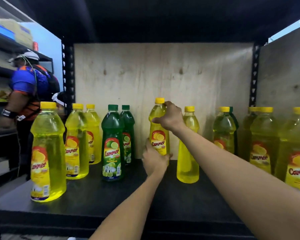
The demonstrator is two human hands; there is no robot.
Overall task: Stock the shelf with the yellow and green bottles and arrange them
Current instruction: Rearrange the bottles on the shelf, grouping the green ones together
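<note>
Two hands are on one yellow bottle [158, 142], which is upright toward the far middle of the shelf [111, 196], just left of a second yellow bottle [188, 153]. The right hand [170, 116] curls round the shoulder just below the cap [159, 100]. The left hand [154, 160] wraps the lower body near the base. The base is hidden, so contact with the shelf cannot be confirmed.

Handling, as judged:
- Weight: filled to the shoulder with liquid, so likely moderately heavy for its size.
- Wall: thin clear plastic that probably yields under a hard squeeze and is not fragile.
- Surface: smooth and glossy. The paper label [158, 144] should offer better friction than the bare wall.
- Stability: tall with a narrow foot, so it is prone to tipping when nudged.
- Grip points: the shoulder under the cap for steering, the lower body for support.

Materials: the shelf board is dark and matte. The back panel [163, 70] is pale plywood with visible knots. The uprights [68, 70] are black perforated metal. Two green bottles [113, 144] stand left of centre, one behind the other, in the same shape with green caps.
</note>
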